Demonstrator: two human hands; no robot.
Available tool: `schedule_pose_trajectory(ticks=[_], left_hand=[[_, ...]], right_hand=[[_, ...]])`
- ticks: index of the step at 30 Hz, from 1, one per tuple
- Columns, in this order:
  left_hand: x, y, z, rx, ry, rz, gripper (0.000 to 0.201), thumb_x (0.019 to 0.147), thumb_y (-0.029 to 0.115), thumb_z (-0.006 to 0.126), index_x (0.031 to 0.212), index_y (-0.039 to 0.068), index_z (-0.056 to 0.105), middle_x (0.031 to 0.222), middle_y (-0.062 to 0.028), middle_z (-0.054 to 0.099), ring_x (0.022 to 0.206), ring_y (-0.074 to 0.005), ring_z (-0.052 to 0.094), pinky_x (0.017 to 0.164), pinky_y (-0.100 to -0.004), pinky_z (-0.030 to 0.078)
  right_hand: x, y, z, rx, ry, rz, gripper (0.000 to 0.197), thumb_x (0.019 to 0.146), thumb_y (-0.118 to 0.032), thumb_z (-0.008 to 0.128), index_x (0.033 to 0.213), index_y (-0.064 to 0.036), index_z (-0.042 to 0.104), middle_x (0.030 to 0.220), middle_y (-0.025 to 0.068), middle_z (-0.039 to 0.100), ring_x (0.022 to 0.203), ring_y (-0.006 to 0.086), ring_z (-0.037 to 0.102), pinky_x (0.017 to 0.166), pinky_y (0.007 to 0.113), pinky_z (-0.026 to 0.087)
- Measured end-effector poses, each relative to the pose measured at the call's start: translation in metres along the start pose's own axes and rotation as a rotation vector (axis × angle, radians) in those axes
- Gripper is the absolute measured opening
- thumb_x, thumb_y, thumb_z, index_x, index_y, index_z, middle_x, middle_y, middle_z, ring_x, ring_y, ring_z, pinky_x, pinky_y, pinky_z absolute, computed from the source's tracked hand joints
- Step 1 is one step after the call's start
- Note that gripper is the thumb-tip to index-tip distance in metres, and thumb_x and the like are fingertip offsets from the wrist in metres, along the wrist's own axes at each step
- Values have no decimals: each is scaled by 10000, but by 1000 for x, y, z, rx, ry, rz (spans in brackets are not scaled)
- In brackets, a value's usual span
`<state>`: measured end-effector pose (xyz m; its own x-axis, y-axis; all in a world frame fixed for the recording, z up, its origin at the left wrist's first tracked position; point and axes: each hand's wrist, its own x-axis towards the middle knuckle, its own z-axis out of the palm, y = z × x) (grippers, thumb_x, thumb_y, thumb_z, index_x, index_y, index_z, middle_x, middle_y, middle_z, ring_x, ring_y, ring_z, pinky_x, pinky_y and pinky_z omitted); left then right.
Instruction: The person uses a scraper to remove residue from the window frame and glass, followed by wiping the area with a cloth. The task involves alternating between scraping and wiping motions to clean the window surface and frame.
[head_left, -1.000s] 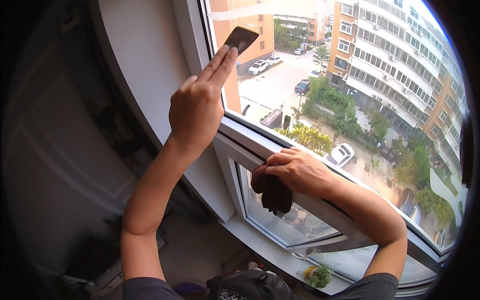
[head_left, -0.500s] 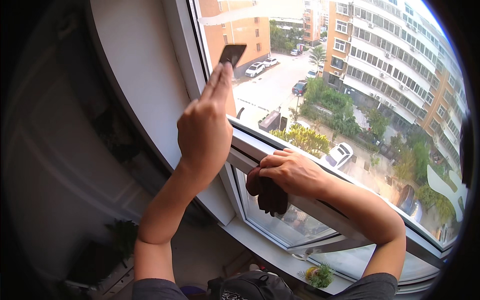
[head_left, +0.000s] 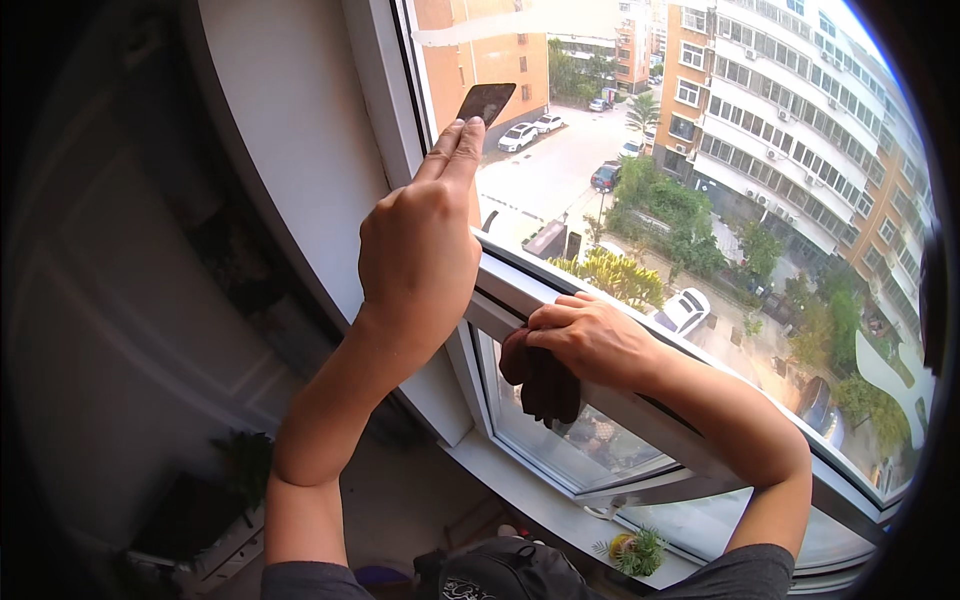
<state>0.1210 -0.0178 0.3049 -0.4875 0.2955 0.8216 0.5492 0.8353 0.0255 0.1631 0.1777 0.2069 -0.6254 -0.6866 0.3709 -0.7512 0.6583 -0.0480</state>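
Raised in front of the upper window pane (head_left: 560,185), my left hand (head_left: 420,240) pinches a thin dark card-like piece (head_left: 488,102) under its straightened fingers. The piece is tilted and overlaps the view outside; whether it touches the glass I cannot tell. Lower and to the right, my right hand (head_left: 590,338) rests on the horizontal window frame bar (head_left: 505,290). A dark brown cloth (head_left: 545,385) is bunched in its fingers and hangs down on the room side of the bar.
White shapes lie on the glass, a smear-like strip (head_left: 480,36) at the top and a curved decal (head_left: 890,385) at the right. Below, a tilted sash (head_left: 640,490) stands above the sill. A potted plant (head_left: 638,552) sits beneath it. A pale wall panel (head_left: 290,120) rises on the left.
The left hand has shifted slightly right with the dark card-like piece, which has turned flatter. The right hand keeps its place on the bar with the cloth.
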Motion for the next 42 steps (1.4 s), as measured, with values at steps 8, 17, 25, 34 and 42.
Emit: schedule_pose_trajectory(ticks=[8, 17, 25, 34, 42], left_hand=[[15, -6, 3, 26, 133, 83, 412, 862, 21, 568, 1273, 27, 561, 1236, -132, 612, 915, -308, 686, 808, -372, 570], [17, 0, -4, -30, 61, 15, 419, 882, -4, 498, 1290, 76, 550, 1240, -114, 607, 974, -325, 654, 826, -383, 548], [19, -6, -4, -4, 110, 67, 347, 900, 76, 535, 1241, 32, 583, 1189, -130, 636, 901, -317, 681, 791, -377, 565], [19, -9, -4, -26, 114, 90, 407, 863, 15, 541, 1267, 53, 569, 1205, -123, 629, 872, -336, 683, 775, -388, 568], [25, -11, -5, -27, 160, 83, 399, 862, 14, 546, 1259, 43, 573, 1224, -99, 624, 863, -311, 691, 763, -363, 572]], right_hand=[[4, -2, -7, -8, -10, -2, 309, 750, -67, 601, 1046, -126, 664, 1062, 24, 609, 1012, 216, 587, 877, 344, 445], [5, 0, -4, -14, 20, -16, 331, 734, -58, 617, 1055, -126, 660, 1073, 25, 609, 1006, 219, 589, 871, 342, 448], [7, -2, -5, -35, -9, -3, 348, 731, -55, 619, 1067, -137, 662, 1064, 21, 608, 1010, 219, 584, 874, 338, 438], [11, -5, -9, -39, -29, 10, 362, 738, -58, 609, 1087, -134, 669, 1065, 15, 619, 1019, 207, 577, 890, 332, 431], [12, -5, -9, -43, 43, -44, 273, 744, -38, 617, 1003, -104, 673, 1045, 27, 620, 958, 219, 602, 845, 329, 464]])
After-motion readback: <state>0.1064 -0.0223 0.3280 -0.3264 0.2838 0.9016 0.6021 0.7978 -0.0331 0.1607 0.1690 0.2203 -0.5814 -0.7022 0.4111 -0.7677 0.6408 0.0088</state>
